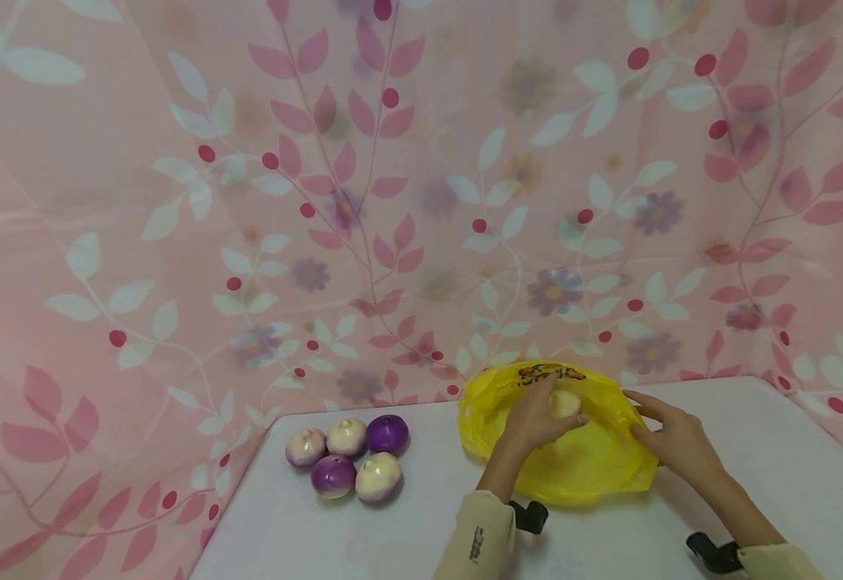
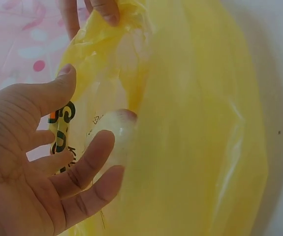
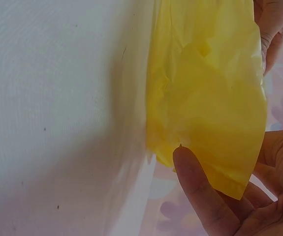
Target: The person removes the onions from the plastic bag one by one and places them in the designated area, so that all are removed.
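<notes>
A yellow plastic bag [image 1: 584, 475] lies with its mouth spread on the white table. Inside it is a pale turnip [image 2: 124, 130] with a purple patch, partly hidden by the bag's side in the left wrist view. My left hand [image 1: 532, 420] reaches in at the mouth, its fingers loosely bent and spread close to that turnip, thumb held apart. On the other side, my right hand [image 1: 678, 441] holds the bag's rim, with the thumb [image 3: 195, 179] on one face of the plastic and the fingers behind.
On the left of the table sit several purple-and-white turnips [image 1: 334, 477] grouped close together. A pink floral curtain [image 1: 421, 242] hangs behind the white table [image 1: 247, 540].
</notes>
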The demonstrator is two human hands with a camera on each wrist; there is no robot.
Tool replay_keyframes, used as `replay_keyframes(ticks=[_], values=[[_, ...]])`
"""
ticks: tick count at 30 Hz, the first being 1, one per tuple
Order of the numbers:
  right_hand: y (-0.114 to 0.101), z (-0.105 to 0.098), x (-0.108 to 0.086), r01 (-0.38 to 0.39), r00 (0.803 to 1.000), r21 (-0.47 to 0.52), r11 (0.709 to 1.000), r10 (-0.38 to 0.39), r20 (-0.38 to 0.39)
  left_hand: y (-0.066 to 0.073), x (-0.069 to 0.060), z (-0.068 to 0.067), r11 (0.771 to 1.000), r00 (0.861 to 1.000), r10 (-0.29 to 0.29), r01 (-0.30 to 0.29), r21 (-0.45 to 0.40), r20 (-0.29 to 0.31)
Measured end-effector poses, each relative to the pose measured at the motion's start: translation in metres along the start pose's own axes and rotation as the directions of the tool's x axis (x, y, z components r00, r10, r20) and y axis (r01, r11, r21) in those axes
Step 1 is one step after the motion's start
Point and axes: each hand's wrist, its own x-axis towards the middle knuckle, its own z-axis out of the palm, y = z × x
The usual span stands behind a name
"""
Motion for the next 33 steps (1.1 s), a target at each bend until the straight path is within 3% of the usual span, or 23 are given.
replay_keyframes(ticks=[13, 25, 33], values=[[0.000, 0.001, 0.000, 0.006, 1.000, 0.014, 1.000, -0.006, 0.007, -0.004, 0.002, -0.003, 0.993, 1.000, 0.019, -0.019, 0.118, 0.005], [0.001, 0.000, -0.001, -0.018, 1.000, 0.013, 1.000, 0.017, 0.015, -0.006, 0.002, 0.004, 0.974, 0.996, 0.010, -0.029, 0.226, 0.083], [0.003, 0.002, -0.001, -0.001, 1.000, 0.015, 1.000, 0.001, -0.002, -0.002, 0.003, 0.007, 0.972, 0.995, 0.028, -0.049, 0.231, 0.092]])
